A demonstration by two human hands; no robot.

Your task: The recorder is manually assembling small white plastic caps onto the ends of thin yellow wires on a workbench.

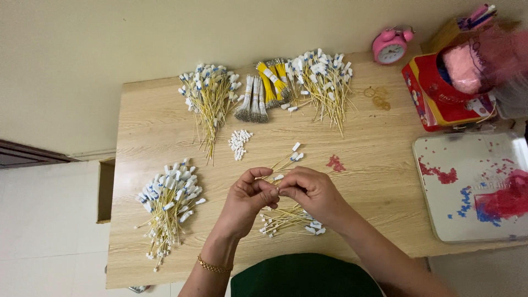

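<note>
Both hands meet over the pale wood-grain table [385, 181]: the left hand [247, 201] and right hand [313, 192] pinch a thin yellow wire [278, 177] with a small white connector between their fingertips. Just below the hands lies a loose wire bundle [291, 220]. Far to the right hand's right sits a red printed box [440, 104], with a glossy silver tray [473, 187] below it.

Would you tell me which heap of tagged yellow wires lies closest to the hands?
The small heap directly beneath the hands, partly under the right hand. The other heaps lie well apart: one at the table's left, two along the far edge.
</note>
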